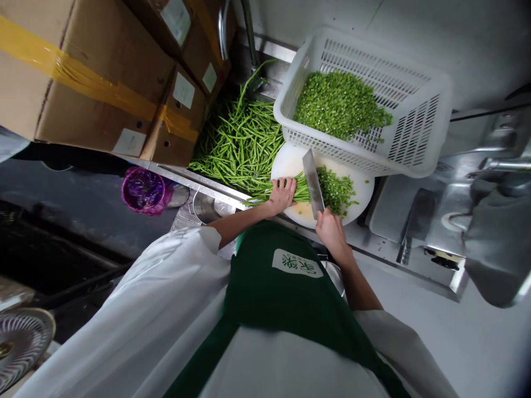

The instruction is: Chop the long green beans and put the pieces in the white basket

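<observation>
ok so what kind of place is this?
Likely a commercial kitchen prep station: a stainless steel sink heaped with long green stems, a white plastic basket of chopped pieces, and the right hand holding a cleaver on a round cutting board, left hand pinning the stems.

The cleaver's [313, 182] handle is lost inside the right hand [332, 232] — only the blade shows. The left hand [282, 194] covers the near ends of the stems [302, 190] on the board [290, 163], whose far side lies hidden under the basket [415, 132]. Loose stems [240, 143] hide the bottom of the sink [199, 179] at the worktop's [390, 243] left end. The tap [249, 27] and boxes [83, 77] are cut off at the top, the fan [22, 342] at the lower left. The apron badge [297, 263] is too small to read.
</observation>
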Available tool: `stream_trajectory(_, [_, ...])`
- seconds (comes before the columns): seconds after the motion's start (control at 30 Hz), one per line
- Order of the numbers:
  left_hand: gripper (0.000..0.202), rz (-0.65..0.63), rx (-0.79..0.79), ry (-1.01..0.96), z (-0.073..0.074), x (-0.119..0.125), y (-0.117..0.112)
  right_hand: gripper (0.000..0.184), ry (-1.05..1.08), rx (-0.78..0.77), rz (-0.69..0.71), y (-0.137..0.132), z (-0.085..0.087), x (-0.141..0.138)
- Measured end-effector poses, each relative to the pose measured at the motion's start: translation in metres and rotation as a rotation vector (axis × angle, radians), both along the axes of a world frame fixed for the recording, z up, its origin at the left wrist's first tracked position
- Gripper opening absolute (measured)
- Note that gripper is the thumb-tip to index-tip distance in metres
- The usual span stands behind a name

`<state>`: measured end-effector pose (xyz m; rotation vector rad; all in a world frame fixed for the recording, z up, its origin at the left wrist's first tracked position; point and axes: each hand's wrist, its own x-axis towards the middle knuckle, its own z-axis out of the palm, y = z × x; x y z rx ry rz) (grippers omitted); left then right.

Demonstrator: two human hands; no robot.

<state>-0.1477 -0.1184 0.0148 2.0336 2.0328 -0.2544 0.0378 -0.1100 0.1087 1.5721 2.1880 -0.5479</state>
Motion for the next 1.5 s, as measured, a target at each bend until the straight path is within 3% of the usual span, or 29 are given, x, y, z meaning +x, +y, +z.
stream_trajectory(0.17, [0.087, -0.015, 0.005, -0.01, -0.002, -0.002, 0.0, 0.03, 0.001, -0.065, 0.033, 0.004, -0.008, 0.006])
stream_trajectory(0.4, [0.086, -0.021, -0.006, -0.016, -0.005, -0.003, 0.003, 0.032, 0.01, -0.07, 0.001, 0.032, -0.036, -0.026])
stream_trajectory(0.47, [0.085, -0.009, -0.015, -0.023, -0.006, -0.002, 0.003, 0.032, 0.006, -0.061, -0.001, 0.033, -0.032, -0.027])
stream_trajectory(0.67, [0.085, -0.007, -0.004, -0.029, -0.007, -0.002, 0.002, 0.034, -0.004, -0.029, 0.029, 0.016, 0.003, -0.002])
stream_trajectory(0.73, [0.084, -0.012, 0.007, -0.027, -0.008, -0.002, 0.002, 0.034, -0.007, -0.049, 0.063, 0.011, 0.005, 0.001])
stream_trajectory(0.8, [0.084, -0.014, 0.01, -0.023, -0.008, -0.002, 0.002, 0.033, -0.003, -0.069, 0.079, 0.01, -0.003, -0.004])
stream_trajectory(0.97, [0.083, -0.016, 0.006, -0.015, -0.009, -0.003, 0.001, 0.033, 0.005, -0.059, 0.011, 0.021, -0.039, -0.029])
stream_trajectory(1.13, [0.082, -0.013, 0.006, -0.028, -0.005, 0.006, 0.009, 0.037, 0.002, -0.051, 0.012, 0.035, -0.056, -0.013])
stream_trajectory(1.27, [0.099, -0.018, -0.011, -0.063, 0.003, 0.016, 0.02, 0.036, -0.029, -0.018, -0.018, 0.036, -0.054, 0.004])
stream_trajectory(1.4, [0.126, 0.037, 0.002, -0.061, 0.009, 0.009, 0.016, 0.034, -0.015, -0.025, -0.026, 0.031, -0.039, 0.005])
stream_trajectory(1.5, [0.119, 0.058, -0.018, -0.06, 0.008, 0.0, 0.008, 0.036, -0.01, 0.008, -0.045, 0.022, -0.018, 0.005])
